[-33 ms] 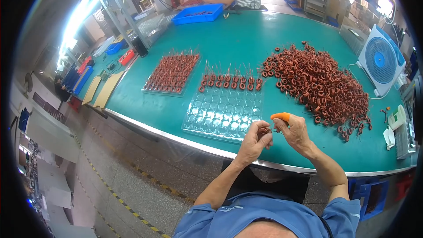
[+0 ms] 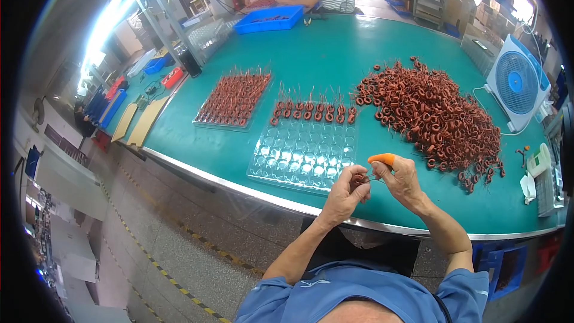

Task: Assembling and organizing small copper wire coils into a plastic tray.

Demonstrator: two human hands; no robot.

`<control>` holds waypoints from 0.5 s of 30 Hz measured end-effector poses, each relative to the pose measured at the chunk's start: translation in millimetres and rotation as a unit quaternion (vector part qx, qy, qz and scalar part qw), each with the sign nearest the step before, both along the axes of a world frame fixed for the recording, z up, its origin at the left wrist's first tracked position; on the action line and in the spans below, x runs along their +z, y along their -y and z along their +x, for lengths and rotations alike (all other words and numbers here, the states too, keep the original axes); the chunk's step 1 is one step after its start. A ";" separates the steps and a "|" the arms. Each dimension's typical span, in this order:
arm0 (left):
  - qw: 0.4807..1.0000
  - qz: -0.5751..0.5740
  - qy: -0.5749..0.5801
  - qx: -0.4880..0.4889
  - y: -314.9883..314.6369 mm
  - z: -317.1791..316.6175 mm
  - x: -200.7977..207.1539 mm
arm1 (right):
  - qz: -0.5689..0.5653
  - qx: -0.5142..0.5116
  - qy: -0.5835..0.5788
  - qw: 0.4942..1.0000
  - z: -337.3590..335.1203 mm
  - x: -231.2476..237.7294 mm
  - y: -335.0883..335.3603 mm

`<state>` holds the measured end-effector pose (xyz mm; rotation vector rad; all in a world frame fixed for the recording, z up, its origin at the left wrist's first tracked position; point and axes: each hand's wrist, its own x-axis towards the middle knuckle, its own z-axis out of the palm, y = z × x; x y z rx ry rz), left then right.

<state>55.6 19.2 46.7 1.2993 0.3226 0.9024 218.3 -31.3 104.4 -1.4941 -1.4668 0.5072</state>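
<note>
Near the front edge of the table, my left hand (image 2: 343, 198) is closed round a reddish-brown wire-wound ring coil (image 2: 357, 178), partly hidden by the fingers. Thin wire leads (image 2: 372, 177) run from the coil to my right hand (image 2: 402, 183), which pinches them. An orange finger cover (image 2: 381, 158) sits on my right index finger. Just beyond my left hand lies a clear plastic tray (image 2: 302, 152) with round pockets; coils fill its far rows, leads pointing up. A large heap of loose coils (image 2: 433, 116) spreads over the table to the right.
A second tray full of coils (image 2: 233, 98) lies to the left. A blue-and-white fan (image 2: 518, 81) stands at the right edge. At the far side are a blue bin (image 2: 269, 19) and two people seated. A dark cylinder (image 2: 190, 63) stands at the far left.
</note>
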 end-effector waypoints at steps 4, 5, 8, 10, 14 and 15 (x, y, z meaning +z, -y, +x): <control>0.996 0.060 -0.061 0.017 4.8 -4.9 8.2 | -0.037 0.041 -0.084 0.995 8.2 -3.0 -1.5; 0.993 0.080 -0.083 0.033 6.9 -5.7 12.6 | -0.037 0.040 -0.084 0.995 10.4 -2.3 -2.4; 0.983 0.118 -0.119 0.075 13.3 -7.3 26.3 | -0.039 0.063 -0.068 0.995 14.1 1.7 -5.2; 0.980 0.130 -0.121 0.092 16.8 -7.6 32.1 | -0.042 0.059 -0.004 0.997 13.6 8.5 -4.7; 0.972 0.156 -0.131 0.117 20.7 -9.2 31.8 | -0.043 0.064 -0.003 0.997 13.9 9.5 -3.3; 0.972 0.156 -0.132 0.118 20.7 -9.4 29.5 | -0.044 0.077 -0.026 0.996 12.6 10.8 -3.0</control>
